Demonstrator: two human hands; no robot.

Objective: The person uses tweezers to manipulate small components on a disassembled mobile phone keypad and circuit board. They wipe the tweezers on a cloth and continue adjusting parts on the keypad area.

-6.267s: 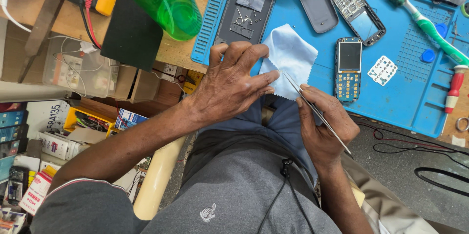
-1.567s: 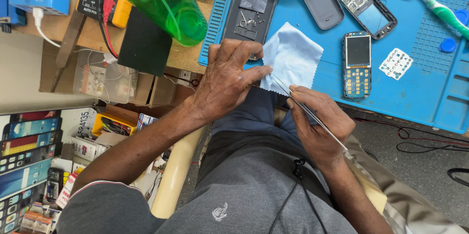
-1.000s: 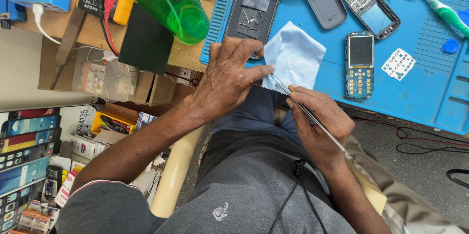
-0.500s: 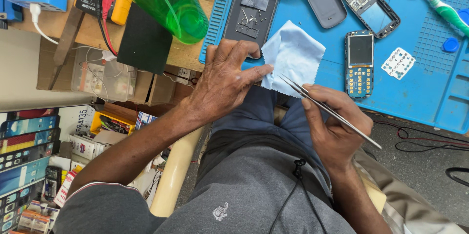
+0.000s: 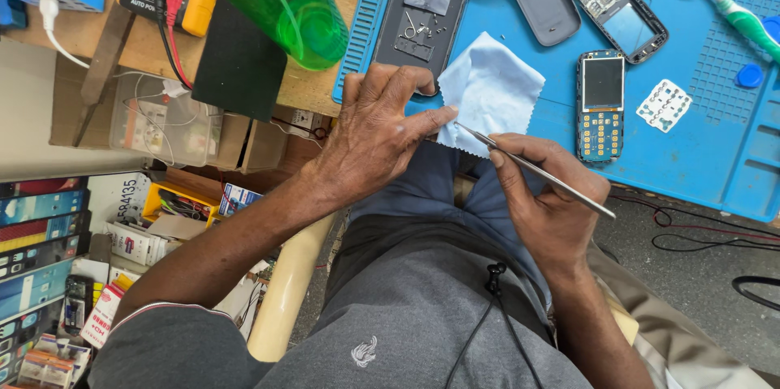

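Landmark: we place everything relative to the blue mat [image 5: 715, 153] on the worktop.
Left hand [image 5: 378, 133]: it hangs at the mat's near left corner, fingers curled with the tips drawn together. We cannot tell whether a small part is pinched there; nothing shows between the fingertips.
Right hand [image 5: 552, 202]: it sits just off the mat's near edge, above the lap, its grip closed on the tweezers [image 5: 532, 169].
Tweezers: a thin metal tool, tilted, its point aimed at the left fingertips and just short of them.
Cloth [image 5: 491, 92]: pale blue, lying flat on the mat just beyond both hands.
Phone frame [image 5: 422, 7]: opened, dark, at the mat's far left edge, with loose screws lying on it.
Circuit board [image 5: 600, 104]: upright on the mat, right of the cloth.
Keypad sheet [image 5: 664, 104]: white, just right of the board.
Technique: in our judgement, we keep the left fingertips braced and motionless, bring the tweezers' point in slowly at a shallow angle, and work over the cloth so that a dropped part stays on the mat.
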